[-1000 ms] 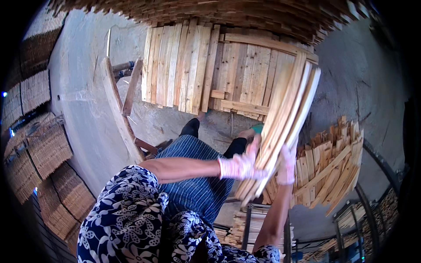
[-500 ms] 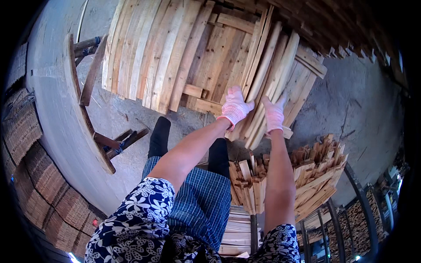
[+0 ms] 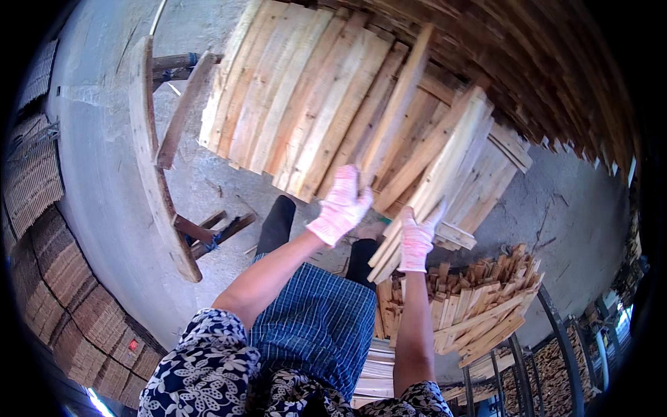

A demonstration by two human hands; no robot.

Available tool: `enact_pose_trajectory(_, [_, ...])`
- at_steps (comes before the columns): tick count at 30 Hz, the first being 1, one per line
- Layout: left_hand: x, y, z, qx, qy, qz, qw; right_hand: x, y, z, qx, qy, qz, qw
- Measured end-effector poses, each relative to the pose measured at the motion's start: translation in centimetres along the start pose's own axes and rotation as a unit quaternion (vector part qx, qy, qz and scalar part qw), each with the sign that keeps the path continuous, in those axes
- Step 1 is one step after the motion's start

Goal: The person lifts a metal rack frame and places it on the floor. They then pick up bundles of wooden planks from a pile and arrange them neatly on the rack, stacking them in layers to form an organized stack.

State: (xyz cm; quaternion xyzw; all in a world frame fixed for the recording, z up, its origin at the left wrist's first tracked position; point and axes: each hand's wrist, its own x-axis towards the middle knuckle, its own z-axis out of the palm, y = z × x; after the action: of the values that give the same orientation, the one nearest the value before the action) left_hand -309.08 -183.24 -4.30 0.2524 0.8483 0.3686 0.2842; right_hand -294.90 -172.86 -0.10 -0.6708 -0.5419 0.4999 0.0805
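Note:
My left hand (image 3: 341, 208), in a pale pink knit glove, closes around the near end of a wooden slat (image 3: 399, 101). That slat leans slantwise over the right end of a row of slats (image 3: 292, 97) laid side by side. Farther right, my right hand (image 3: 418, 240), gloved alike, grips a small bundle of long slats (image 3: 448, 163) near its lower end. Between the two hands another slat (image 3: 425, 154) lies at an angle across the boards beneath. The fingertips of the right hand are partly hidden by the bundle.
A low wooden trestle (image 3: 156, 163) with blue ties stands on the concrete floor (image 3: 90, 174) at left. Near my right forearm is a heap of short wood pieces (image 3: 479, 299). Stacked timber (image 3: 556, 83) hangs over the far right, and dark metal bars (image 3: 559, 340) stand at lower right.
My left hand has moved left and nearer, bringing a slat toward the row. My right hand has drawn its bundle nearer me. The row now reaches farther right, and the whole view has shifted.

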Motion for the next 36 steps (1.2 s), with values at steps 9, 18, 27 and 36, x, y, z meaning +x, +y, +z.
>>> enact_pose_trajectory(9, [11.1, -13.0, -13.8, 0.331, -0.079, -0.054, 0.939, 4.7, -6.2, 22.6, -0.309, -0.025, 0.032, 0.950])
enact_pose_trajectory(18, [12.0, -14.6, -12.5, 0.308, -0.107, -0.109, 0.939, 4.7, -2.4, 21.8, -0.118, 0.040, -0.093, 0.988])
enact_pose_trajectory(27, [13.3, -13.0, -12.2, 0.346, -0.140, -0.119, 0.920, 10.6, 0.7, 21.3, 0.019, 0.044, -0.046, 0.998])
enact_pose_trajectory(36, [5.5, -11.1, -7.9, 0.198, -0.018, 0.057, 0.978, 12.6, -8.5, 9.5, -0.454, 0.049, -0.143, 0.878])
